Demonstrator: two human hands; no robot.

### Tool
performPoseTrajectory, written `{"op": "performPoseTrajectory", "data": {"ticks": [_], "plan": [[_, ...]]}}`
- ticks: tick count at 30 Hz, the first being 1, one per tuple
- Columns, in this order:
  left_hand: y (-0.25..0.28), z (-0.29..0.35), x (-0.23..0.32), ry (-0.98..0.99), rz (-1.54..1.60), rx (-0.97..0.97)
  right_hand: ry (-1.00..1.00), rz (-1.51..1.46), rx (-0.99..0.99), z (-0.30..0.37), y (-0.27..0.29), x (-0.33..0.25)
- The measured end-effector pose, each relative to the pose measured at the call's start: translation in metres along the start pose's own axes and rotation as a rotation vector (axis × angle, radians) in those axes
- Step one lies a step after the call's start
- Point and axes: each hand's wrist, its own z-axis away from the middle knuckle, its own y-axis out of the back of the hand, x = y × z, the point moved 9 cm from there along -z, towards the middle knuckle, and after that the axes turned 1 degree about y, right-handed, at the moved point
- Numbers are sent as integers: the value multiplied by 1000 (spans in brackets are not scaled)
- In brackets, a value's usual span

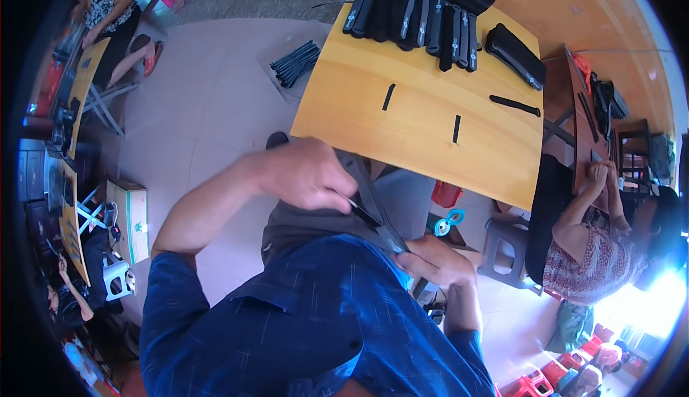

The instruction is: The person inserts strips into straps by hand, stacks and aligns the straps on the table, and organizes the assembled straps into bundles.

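Observation:
Over my lap, my left hand (pixel 310 179) is closed, its fingers pinching a narrow black piece with a bright edge that slants down toward the right. My right hand (pixel 436 261) grips the lower end of a long dark grey strap (pixel 372 200) between thumb and fingers. That strap runs up from the right hand toward the table's near edge, passing just beside the left fingers. Where the narrow piece and the strap come together, I cannot tell whether they are joined. On the yellow wooden table (pixel 337 110) lie two short black strips (pixel 388 97) and a black strap with a rounded end (pixel 514 105).
Bundled black and grey straps (pixel 413 20) line the table's far side, with a thicker bundle (pixel 515 56) at the right. A clear bin of dark strips (pixel 295 64) stands on the floor. A person (pixel 596 253) sits at the right near a grey stool (pixel 502 250); others sit at left.

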Motion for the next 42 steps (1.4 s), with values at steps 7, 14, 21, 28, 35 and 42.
{"op": "performPoseTrajectory", "data": {"ticks": [7, 14, 21, 28, 35, 42], "plan": [[105, 99, -71, 347, 67, 189, -92, -84, -58, 63, -4, 9], [198, 274, -119, 495, 100, 1027, -186, -383, 617, 134, 45, 50], [162, 241, -108, 261, 444, 1374, 108, -948, 991, 28, 39, 75], [124, 177, -74, 75, 655, 1245, 153, -1245, 921, -73, 36, 82], [98, 166, -68, 97, 697, 1184, 130, -1527, 794, -116, 44, 82], [82, 154, -60, 118, 689, 1095, 74, -1676, 695, -137, 47, 87]]}}
